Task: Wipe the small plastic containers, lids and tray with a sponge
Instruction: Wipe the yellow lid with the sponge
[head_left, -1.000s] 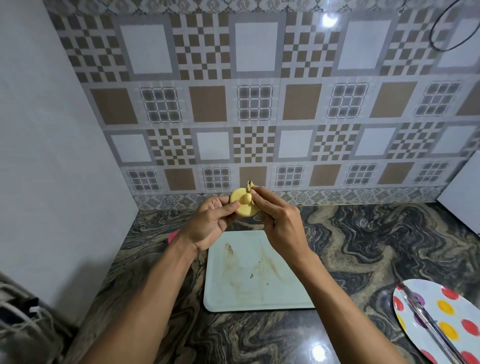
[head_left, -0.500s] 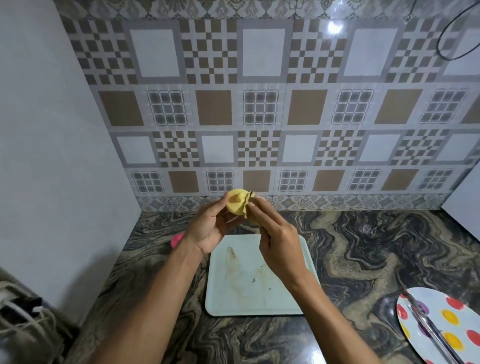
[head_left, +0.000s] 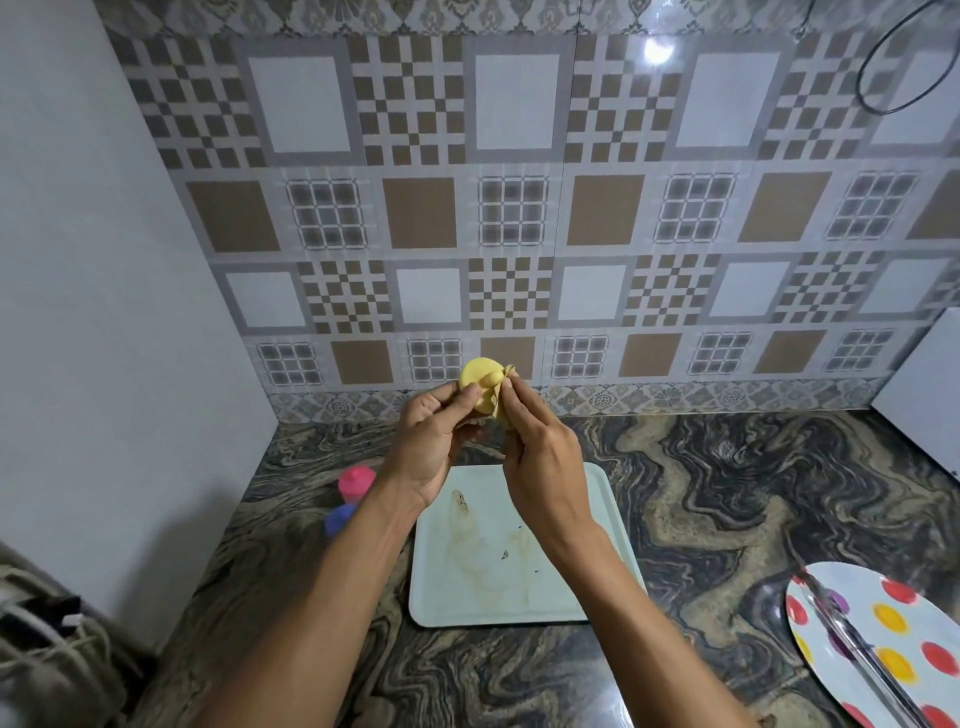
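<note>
Patterned brown-and-white tile backsplash (head_left: 519, 208), dark marbled countertop (head_left: 753, 493), plain white side wall (head_left: 104, 312)

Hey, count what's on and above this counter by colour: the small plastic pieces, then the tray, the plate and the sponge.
Yellow plastic piece: 1
Pink plastic piece: 1
Blue plastic piece: 1
Pale green tray: 1
Polka-dot plate: 1
Yellowish sponge: 1
Total: 6

A plate (head_left: 862, 587) with colored dots is lying on the dark swirly counter (head_left: 727, 493), well to the right of the right hand (head_left: 540, 467) and lower. Shiny metal tongs (head_left: 852, 649) are resting on it. A wall (head_left: 519, 208) of brown and white tiles is standing behind that hand. A black cable (head_left: 872, 98) is hanging high up to its right.
</note>
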